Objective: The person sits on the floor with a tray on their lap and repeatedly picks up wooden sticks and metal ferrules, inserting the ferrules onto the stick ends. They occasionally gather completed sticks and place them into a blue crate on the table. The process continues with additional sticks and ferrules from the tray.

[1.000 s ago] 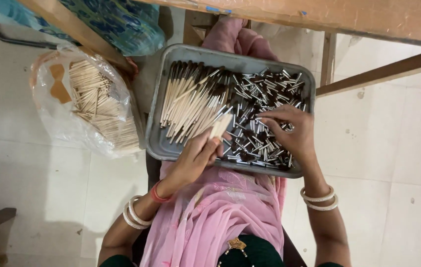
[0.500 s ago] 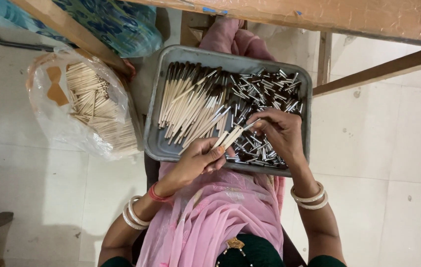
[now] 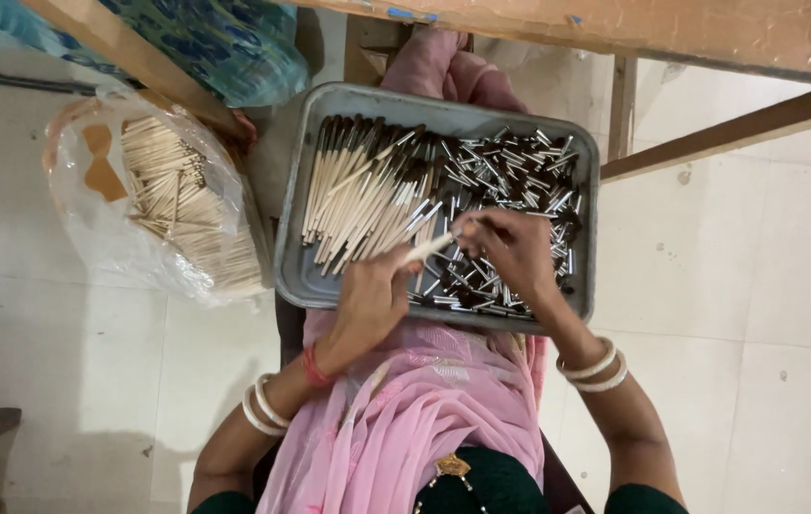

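A grey metal tray [image 3: 297,276] rests on my lap. Its left half holds several pale wooden sticks with dark tips [image 3: 358,195]; its right half holds a heap of small silver and dark metal pieces [image 3: 520,171]. My left hand [image 3: 372,300] pinches one pale stick [image 3: 427,249] over the tray's front middle. My right hand [image 3: 512,249] meets the stick's far end with its fingertips, over the metal pieces. What the right fingers pinch is too small to tell.
A clear plastic bag of plain wooden sticks [image 3: 172,205] lies on the pale tiled floor at the left. A wooden table edge [image 3: 615,29] and its braces run across the top. Blue patterned cloth [image 3: 234,43] hangs at the upper left. Pink cloth [image 3: 425,400] covers my lap.
My right hand left the metal pieces and came to the stick's end. My left hand lifted the stick slightly toward the tray's middle.
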